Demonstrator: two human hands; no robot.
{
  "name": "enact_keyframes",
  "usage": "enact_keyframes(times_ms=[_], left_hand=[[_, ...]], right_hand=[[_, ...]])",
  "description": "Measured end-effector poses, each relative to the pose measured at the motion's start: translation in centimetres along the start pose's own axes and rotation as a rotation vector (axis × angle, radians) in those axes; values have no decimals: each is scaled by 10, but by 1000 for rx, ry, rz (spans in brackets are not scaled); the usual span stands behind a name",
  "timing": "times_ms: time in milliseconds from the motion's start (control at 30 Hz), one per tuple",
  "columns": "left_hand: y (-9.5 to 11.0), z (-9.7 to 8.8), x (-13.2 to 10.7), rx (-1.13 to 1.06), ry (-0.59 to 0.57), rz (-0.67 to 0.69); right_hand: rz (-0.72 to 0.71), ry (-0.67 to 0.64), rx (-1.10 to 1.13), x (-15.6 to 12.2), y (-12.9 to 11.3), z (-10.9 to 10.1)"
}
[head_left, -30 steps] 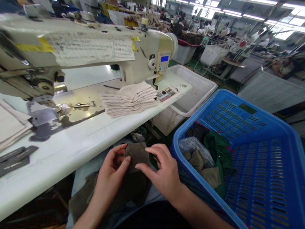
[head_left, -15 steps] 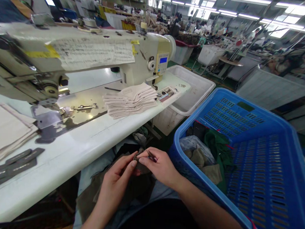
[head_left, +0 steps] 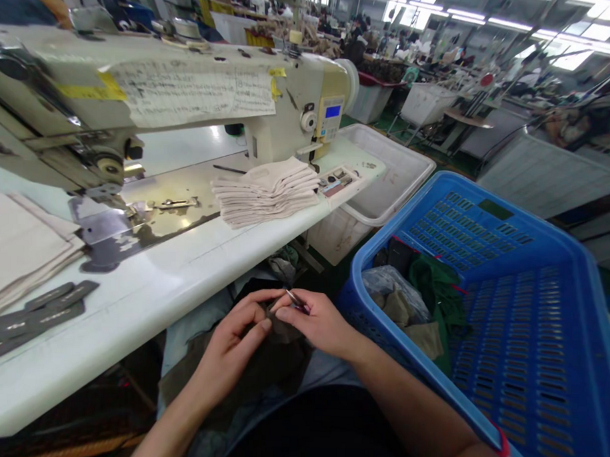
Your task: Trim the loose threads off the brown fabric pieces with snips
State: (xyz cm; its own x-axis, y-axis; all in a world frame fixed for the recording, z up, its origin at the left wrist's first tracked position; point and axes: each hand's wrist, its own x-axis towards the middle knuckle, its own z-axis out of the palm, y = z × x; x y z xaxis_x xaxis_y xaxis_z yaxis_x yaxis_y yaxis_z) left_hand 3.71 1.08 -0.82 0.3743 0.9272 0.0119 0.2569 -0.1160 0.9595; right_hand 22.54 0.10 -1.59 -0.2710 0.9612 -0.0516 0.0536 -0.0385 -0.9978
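Over my lap, my left hand (head_left: 236,339) pinches the edge of a dark olive fabric piece (head_left: 275,354). My right hand (head_left: 318,320) is closed on a small metal tool (head_left: 295,299), thin like tweezers or snips, with its tip at the fabric edge. The two hands meet fingertip to fingertip just below the table's front edge. More of the dark fabric drapes over my thighs.
A cream sewing machine (head_left: 179,97) stands on the white table (head_left: 183,277). A stack of beige cloth pieces (head_left: 266,190) lies beside it, more at left (head_left: 19,245), dark labels (head_left: 37,306) near. A blue basket (head_left: 507,295) with fabric sits right; a white bin (head_left: 391,178) behind.
My right hand went from flat and spread on the fabric to a closed grip with the metal tool at the edge. Both hands rose slightly and drew together.
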Motion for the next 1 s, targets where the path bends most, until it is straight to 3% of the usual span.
enact_keyframes(times_ms=[100,267,400,500,600,700,800,1000], left_hand=[[-1,3,1,-36,-14,-37],[-4,5,5,1,-4,-85],[-3,-1,9,43,-108,-33],[-2,-3,11,73,-65,41],[-2,-1,10,115,42,108],[-2,2,7,116,73,121],[-3,4,3,64,63,99],[-2,9,-4,33,152,126]], right_hand=[[21,38,22,0,5,1],[-202,20,-243,-3,0,-4],[-310,-49,-357,-3,-8,-8],[-327,31,-348,-1,-11,-6],[-263,156,-263,0,-10,0],[-89,227,-80,3,-7,5],[77,177,112,6,-5,7],[181,131,282,11,-3,10]])
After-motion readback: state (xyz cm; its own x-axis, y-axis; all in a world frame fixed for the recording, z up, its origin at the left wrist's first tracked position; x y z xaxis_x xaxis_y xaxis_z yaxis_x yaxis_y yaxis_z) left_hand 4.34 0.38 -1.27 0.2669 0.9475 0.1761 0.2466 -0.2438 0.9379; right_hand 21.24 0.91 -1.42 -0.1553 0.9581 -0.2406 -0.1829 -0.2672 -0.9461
